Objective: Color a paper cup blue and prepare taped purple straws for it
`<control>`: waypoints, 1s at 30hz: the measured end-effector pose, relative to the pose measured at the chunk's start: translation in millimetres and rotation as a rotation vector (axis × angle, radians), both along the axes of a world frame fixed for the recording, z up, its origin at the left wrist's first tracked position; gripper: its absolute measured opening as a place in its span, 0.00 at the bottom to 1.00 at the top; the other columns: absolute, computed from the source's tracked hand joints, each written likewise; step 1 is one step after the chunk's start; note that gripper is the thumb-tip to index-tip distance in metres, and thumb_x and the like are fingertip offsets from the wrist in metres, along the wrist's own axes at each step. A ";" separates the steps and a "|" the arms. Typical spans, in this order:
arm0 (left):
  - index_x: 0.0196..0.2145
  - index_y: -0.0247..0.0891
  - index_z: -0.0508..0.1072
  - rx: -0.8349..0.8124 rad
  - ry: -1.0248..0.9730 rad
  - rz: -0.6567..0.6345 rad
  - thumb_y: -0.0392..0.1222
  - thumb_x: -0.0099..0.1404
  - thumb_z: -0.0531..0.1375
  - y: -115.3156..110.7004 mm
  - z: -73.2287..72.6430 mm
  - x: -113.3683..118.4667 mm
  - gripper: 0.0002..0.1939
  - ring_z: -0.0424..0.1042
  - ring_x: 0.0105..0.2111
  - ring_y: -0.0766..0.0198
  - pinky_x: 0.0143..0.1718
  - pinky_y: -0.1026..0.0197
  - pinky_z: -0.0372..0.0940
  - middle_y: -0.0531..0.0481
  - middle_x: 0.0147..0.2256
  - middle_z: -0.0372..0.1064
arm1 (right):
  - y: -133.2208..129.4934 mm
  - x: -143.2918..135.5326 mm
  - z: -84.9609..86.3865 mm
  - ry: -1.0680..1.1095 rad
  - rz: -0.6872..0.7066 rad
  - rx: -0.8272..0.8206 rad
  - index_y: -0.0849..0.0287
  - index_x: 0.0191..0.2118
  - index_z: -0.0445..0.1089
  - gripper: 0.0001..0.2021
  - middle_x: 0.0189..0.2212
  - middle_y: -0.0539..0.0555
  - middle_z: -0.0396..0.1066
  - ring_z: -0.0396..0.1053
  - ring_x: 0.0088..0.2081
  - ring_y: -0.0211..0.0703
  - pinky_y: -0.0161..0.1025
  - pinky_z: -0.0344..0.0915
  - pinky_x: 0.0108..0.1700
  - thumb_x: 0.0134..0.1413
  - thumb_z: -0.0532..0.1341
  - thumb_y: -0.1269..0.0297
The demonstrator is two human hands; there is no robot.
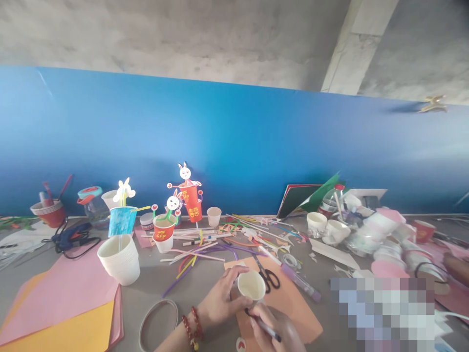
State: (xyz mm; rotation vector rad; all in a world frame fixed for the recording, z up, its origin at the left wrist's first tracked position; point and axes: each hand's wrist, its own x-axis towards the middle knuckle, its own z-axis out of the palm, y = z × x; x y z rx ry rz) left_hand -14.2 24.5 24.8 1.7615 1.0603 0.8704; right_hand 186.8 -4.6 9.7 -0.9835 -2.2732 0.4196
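Note:
My left hand (224,297) is closed around a white paper cup (251,285), its open mouth facing up towards me. My right hand (274,326) grips a slim pen (269,329) with a dark end, its tip close to the lower side of the cup; whether it touches cannot be made out. Beneath both hands lies a sheet of orange paper (302,318). Black-handled scissors (271,281) rest on it just right of the cup. A purple and clear tube (300,281) lies across the paper's right edge. A small white disc with a red mark (241,344) is near my right hand.
Stacked white cups (120,268) and pink paper (69,288) are left. Rabbit figures on red cups (163,232) stand behind, near scattered straws (190,259). A blue glue gun (71,237) lies far left. Bags and cups crowd the right, beside another person's hand (456,268).

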 end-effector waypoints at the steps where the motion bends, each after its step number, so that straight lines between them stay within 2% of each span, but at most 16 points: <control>1: 0.58 0.39 0.63 0.003 0.003 0.002 0.44 0.59 0.64 0.0 0.4 -0.1 0.30 0.63 0.58 0.47 0.60 0.48 0.56 0.40 0.57 0.66 | 0.3 -1.5 -1.2 -0.013 0.000 0.009 0.52 0.36 0.65 0.09 0.24 0.51 0.74 0.73 0.24 0.42 0.33 0.68 0.28 0.65 0.49 0.68; 8: 0.57 0.41 0.64 0.012 0.014 0.016 0.40 0.57 0.64 0.0 -0.7 -0.2 0.30 0.63 0.58 0.49 0.59 0.49 0.56 0.42 0.56 0.66 | 3.9 -5.3 -10.7 -0.077 0.006 0.086 0.53 0.34 0.64 0.10 0.22 0.51 0.72 0.72 0.23 0.42 0.33 0.68 0.27 0.63 0.49 0.70; 13: 0.57 0.41 0.64 0.011 0.018 0.018 0.41 0.57 0.64 0.2 0.5 -0.2 0.30 0.63 0.57 0.48 0.59 0.48 0.56 0.42 0.55 0.67 | 3.2 -1.9 -9.5 -0.078 -0.003 0.085 0.54 0.36 0.65 0.09 0.24 0.51 0.73 0.73 0.24 0.43 0.33 0.68 0.27 0.62 0.49 0.71; 18: 0.57 0.40 0.64 0.018 0.011 0.007 0.43 0.57 0.63 0.4 0.3 -0.5 0.30 0.64 0.57 0.48 0.58 0.48 0.57 0.41 0.56 0.67 | 1.0 5.2 -2.8 -0.040 -0.006 -0.015 0.52 0.34 0.65 0.10 0.24 0.50 0.74 0.73 0.24 0.42 0.33 0.68 0.27 0.63 0.50 0.69; 22: 0.57 0.40 0.64 0.017 0.009 0.010 0.42 0.58 0.63 0.1 -1.3 -0.8 0.29 0.64 0.56 0.48 0.58 0.48 0.57 0.41 0.56 0.67 | 1.2 11.5 -0.9 0.010 -0.067 -0.098 0.51 0.34 0.67 0.09 0.25 0.50 0.76 0.74 0.25 0.43 0.34 0.68 0.28 0.63 0.51 0.67; 30: 0.57 0.41 0.62 0.045 0.005 -0.003 0.43 0.60 0.63 1.2 -4.9 -1.9 0.28 0.64 0.58 0.49 0.59 0.48 0.57 0.41 0.56 0.66 | 8.3 20.8 0.3 0.169 -0.115 -0.286 0.52 0.32 0.68 0.12 0.23 0.49 0.74 0.71 0.24 0.42 0.32 0.67 0.27 0.64 0.52 0.57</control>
